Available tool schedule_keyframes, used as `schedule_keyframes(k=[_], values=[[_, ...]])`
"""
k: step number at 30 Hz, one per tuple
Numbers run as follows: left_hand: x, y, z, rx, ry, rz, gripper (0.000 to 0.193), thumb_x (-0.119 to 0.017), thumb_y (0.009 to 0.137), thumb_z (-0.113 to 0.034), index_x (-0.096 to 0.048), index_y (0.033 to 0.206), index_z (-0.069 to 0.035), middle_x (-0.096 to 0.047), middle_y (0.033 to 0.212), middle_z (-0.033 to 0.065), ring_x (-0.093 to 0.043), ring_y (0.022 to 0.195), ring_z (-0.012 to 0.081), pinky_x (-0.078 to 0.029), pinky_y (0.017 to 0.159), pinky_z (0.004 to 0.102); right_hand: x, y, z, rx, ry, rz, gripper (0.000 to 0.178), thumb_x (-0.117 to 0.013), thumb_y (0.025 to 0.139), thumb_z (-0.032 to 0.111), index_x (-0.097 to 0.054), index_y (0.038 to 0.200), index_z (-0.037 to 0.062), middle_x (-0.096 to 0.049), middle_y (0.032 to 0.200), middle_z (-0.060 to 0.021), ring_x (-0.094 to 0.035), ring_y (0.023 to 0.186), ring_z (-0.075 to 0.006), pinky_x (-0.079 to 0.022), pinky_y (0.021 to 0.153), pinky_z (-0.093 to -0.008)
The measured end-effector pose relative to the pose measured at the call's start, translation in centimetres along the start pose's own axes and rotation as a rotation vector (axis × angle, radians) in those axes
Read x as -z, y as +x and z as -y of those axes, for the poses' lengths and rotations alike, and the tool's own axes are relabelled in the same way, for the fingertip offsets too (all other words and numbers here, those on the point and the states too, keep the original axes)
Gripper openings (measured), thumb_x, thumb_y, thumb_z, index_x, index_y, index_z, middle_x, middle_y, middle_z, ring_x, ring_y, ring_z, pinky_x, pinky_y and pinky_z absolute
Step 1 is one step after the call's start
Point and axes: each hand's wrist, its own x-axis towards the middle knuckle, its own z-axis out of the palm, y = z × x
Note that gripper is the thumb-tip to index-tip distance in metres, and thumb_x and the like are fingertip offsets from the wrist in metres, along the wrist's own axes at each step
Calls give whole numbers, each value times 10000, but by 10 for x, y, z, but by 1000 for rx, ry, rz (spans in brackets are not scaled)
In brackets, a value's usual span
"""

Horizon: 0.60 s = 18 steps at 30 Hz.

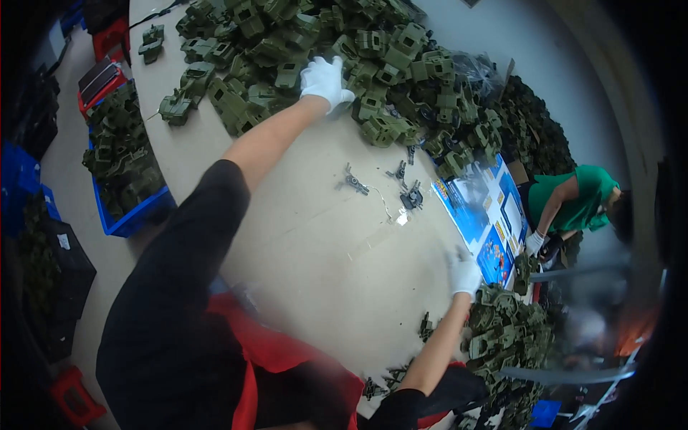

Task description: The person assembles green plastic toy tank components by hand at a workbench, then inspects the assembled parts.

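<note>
My left hand (324, 82), in a white glove, reaches to the near edge of a big heap of olive-green plastic toy vehicle bodies (247, 104). Its thumb stands apart from the fingers, and the fingertips rest over the parts. On the right side of the table, my right hand (465, 276), also gloved, is smeared by motion beside a blue-and-white printed sheet (494, 247). A greyish blur shows at its fingertips; whether it is a held part cannot be made out. Several small dark mechanical parts (411, 197) lie between the two hands, near a thin pale strand (383, 201).
A blue crate (132, 223) filled with green parts stands left of the table (308, 265). More green parts (505, 337) are piled at the lower right. Across the right side, a person in a green shirt (570, 201) works with gloved hands. Metal bars (573, 375) stand nearby.
</note>
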Motion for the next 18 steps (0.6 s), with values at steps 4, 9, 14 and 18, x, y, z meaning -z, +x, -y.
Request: schedule_keyframes(k=[4, 9, 14, 18], values=[[31, -16, -1, 49, -143, 51, 654, -726, 680, -424, -590, 1207, -61, -558, 1191, 208, -571, 1113, 349, -503, 917, 404, 18, -109, 103, 115, 433, 27, 377, -677, 838, 287, -674, 1178, 123, -677, 1088, -156, -629, 1066, -319, -478, 944, -402], [79, -131, 17, -799, -382, 122, 523, -734, 699, -267, -584, 1165, -82, -578, 1119, 124, -554, 1047, 330, -474, 872, 416, 24, -153, 132, 151, 723, -304, 397, -671, 820, 201, -646, 1202, 98, -634, 1190, -175, -602, 1104, -347, -458, 978, -405], [104, -213, 20, -1480, -428, 435, 434, -708, 630, -80, -617, 1051, -128, -582, 1077, 89, -558, 996, 321, -464, 821, 406, 47, -156, 150, 498, 534, -153, 564, -622, 750, 79, -564, 1311, 99, -624, 1208, -192, -593, 1119, -355, -454, 990, -388], [79, -239, 30, -1210, -569, 263, 629, -730, 645, -54, -558, 1245, -126, -549, 1207, 149, -563, 1091, 326, -474, 902, 414, 4, -180, 142, 183, 1047, 447, 623, -616, 753, 11, -518, 1366, 68, -639, 1208, -131, -607, 1045, -205, -471, 949, -326]])
